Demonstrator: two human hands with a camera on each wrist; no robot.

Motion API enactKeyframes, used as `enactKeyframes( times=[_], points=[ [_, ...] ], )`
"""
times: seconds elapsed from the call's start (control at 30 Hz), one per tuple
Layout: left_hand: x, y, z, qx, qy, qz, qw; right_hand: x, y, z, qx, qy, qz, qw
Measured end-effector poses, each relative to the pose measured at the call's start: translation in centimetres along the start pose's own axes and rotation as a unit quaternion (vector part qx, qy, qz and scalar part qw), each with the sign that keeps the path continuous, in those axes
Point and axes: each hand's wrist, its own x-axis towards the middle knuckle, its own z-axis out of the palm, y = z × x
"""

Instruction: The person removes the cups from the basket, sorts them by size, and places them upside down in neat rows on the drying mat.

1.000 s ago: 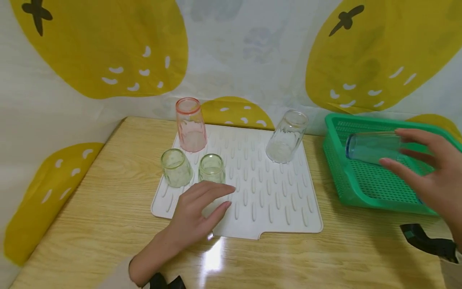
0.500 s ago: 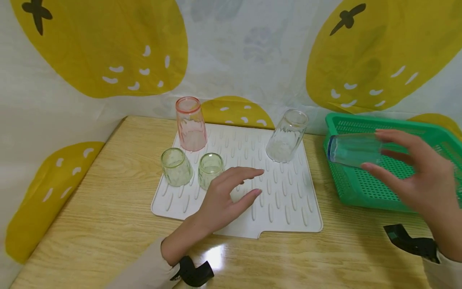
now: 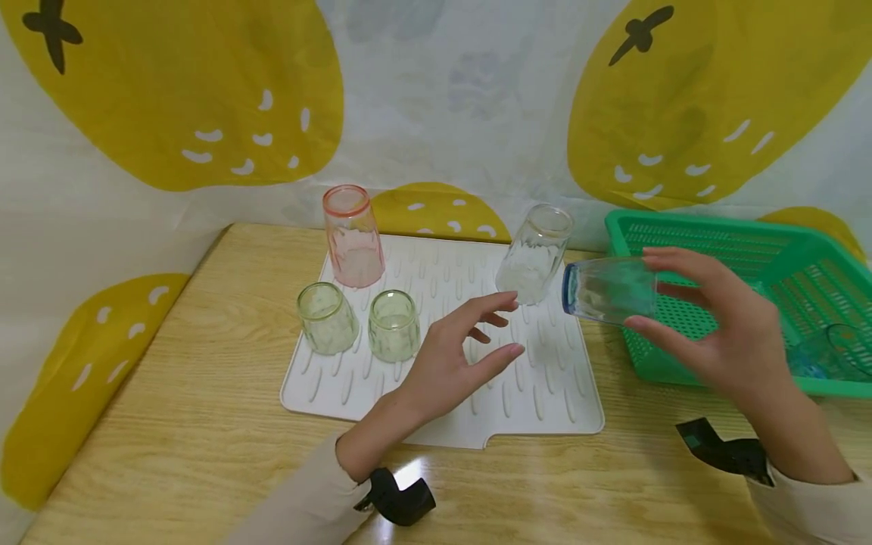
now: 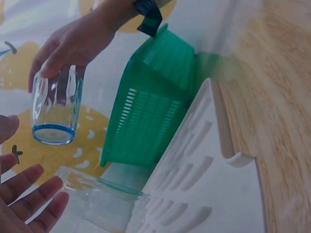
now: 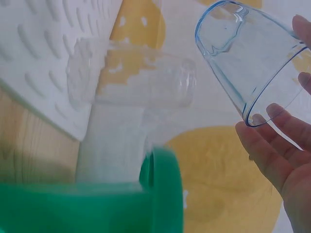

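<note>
My right hand (image 3: pixel 736 333) holds a clear, blue-tinted drinking glass (image 3: pixel 608 291) by its rim end, between thumb and fingers. The glass lies sideways in the air between mat and basket, its thick blue base pointing left. In the right wrist view the fingertips touch the glass (image 5: pixel 248 58) near its thin rim. My left hand (image 3: pixel 456 356) hovers over the white ridged drying mat (image 3: pixel 545 401), fingers apart and holding nothing. Beyond its fingertips a tall clear glass (image 3: pixel 534 257) stands on the mat. Two short green glasses (image 3: pixel 328 322) and a tall pink glass (image 3: pixel 354 242) stand on the left side.
The green plastic basket (image 3: pixel 618 235) stands to the right of the mat, with at least one glass (image 3: pixel 834 352) lying inside. A white curtain (image 3: pixel 456 113) printed with yellow fruit hangs behind the wooden table (image 3: pixel 225 356).
My right hand has carried the blue-tinted glass leftward from over the basket toward the mat. My left hand has moved right and up across the mat, away from the green glasses.
</note>
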Motion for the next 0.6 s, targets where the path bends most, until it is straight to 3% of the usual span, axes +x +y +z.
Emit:
enactKeyframes(
  times=[0.23, 0.6],
  points=[
    [0.5, -0.1, 0.3, -0.018, -0.011, -0.052, 0.9984, -0.1, -0.2, 1.4, 0.025, -0.008, -0.013, 0.9996],
    [1.1, -0.4, 0.6, -0.051, -0.014, -0.099, 0.9936, -0.1, -1.1, 2.8, 0.065, -0.020, -0.016, 0.9976]
  ],
)
